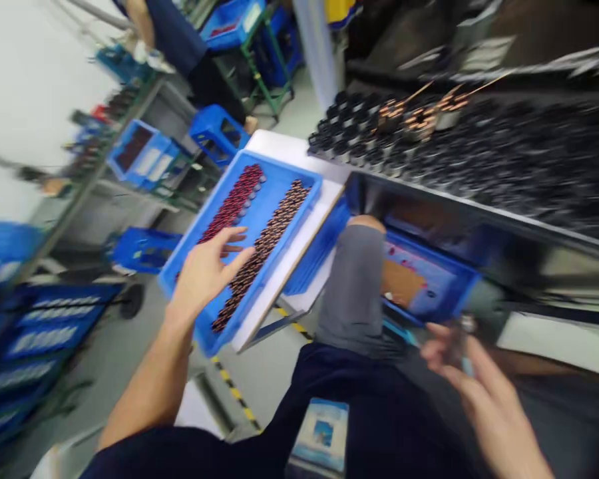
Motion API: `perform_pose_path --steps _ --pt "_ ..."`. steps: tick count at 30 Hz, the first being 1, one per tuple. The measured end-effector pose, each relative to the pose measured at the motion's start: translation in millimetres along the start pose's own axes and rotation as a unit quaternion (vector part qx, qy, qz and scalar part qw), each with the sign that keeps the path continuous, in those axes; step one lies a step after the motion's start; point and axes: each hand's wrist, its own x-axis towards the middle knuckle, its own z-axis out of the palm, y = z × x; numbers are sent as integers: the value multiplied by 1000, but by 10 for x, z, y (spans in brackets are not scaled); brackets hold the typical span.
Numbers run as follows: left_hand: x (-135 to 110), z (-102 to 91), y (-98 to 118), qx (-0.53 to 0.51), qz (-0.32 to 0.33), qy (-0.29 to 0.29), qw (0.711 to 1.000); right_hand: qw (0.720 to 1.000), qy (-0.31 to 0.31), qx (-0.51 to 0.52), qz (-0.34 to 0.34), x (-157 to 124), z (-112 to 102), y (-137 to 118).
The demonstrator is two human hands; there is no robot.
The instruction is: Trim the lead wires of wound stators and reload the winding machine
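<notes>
My left hand (207, 269) reaches out over a blue tray (279, 176) that holds rows of small dark red and brown coil parts (267, 236). Its fingers are spread and hold nothing. My right hand (474, 386) is low at the right, blurred by motion, with the fingers pinched round a small dark part with a metal tip (462, 332). The tray rests on a white board (299, 243) beside the bench.
A bench (479, 159) at the right is covered with many black round parts, with copper-wound pieces (419, 113) on top. A blue bin (429, 276) sits under it. Blue crates and racks (144, 153) stand at the left. Another person (174, 33) stands at the far top.
</notes>
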Motion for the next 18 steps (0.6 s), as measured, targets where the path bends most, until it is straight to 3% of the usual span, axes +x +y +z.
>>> perform_pose_path --steps 2,4,5,7,9,11,13,18 --pt "200 138 567 -46 156 45 986 999 20 3 26 2 66 3" --pt "472 350 1209 -81 321 95 939 999 19 -7 33 -9 117 -41" --pt "639 468 1535 -96 367 122 917 999 15 -14 36 -30 128 -74" --pt "1023 700 2121 -104 397 170 896 999 8 -24 44 -112 107 -133" --pt "1423 895 2534 -59 362 185 912 998 12 -28 57 -236 24 -132" --pt "1751 1027 2743 -21 310 158 937 997 16 -18 73 -379 -90 -31" --pt "1948 1095 2792 -7 288 139 948 995 45 1 88 -518 -182 151" --pt "2023 1163 2707 -11 307 157 939 971 176 64 145 -740 -148 537"
